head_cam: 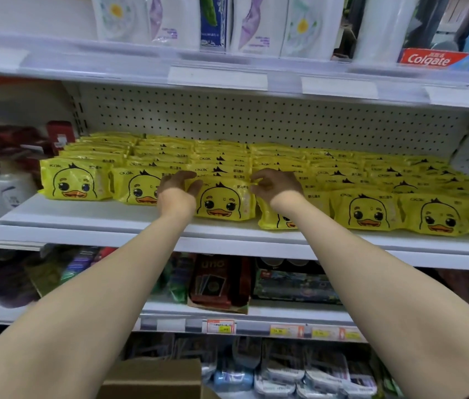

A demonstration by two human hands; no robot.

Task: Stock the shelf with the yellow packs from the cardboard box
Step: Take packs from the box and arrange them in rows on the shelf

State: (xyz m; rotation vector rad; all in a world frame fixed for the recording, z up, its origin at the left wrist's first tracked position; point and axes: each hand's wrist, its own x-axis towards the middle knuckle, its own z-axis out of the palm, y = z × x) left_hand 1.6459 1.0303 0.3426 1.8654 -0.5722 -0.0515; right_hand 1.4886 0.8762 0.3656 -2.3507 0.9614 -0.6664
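Between the left hand and the right hand stands a yellow duck pack, upright in the front row of the shelf. Each hand pinches one top corner, probably to line it with the other yellow packs. Below the arms sits the cardboard box.

Retail shop, toiletries/misc. aisle. Tiered white steel shelving w/ perforated back panel. Price labels clipped along near shelf edges. Identical yellow packs faced in rows. Boxed Colgate toothpaste upper right, UNO card packs below.
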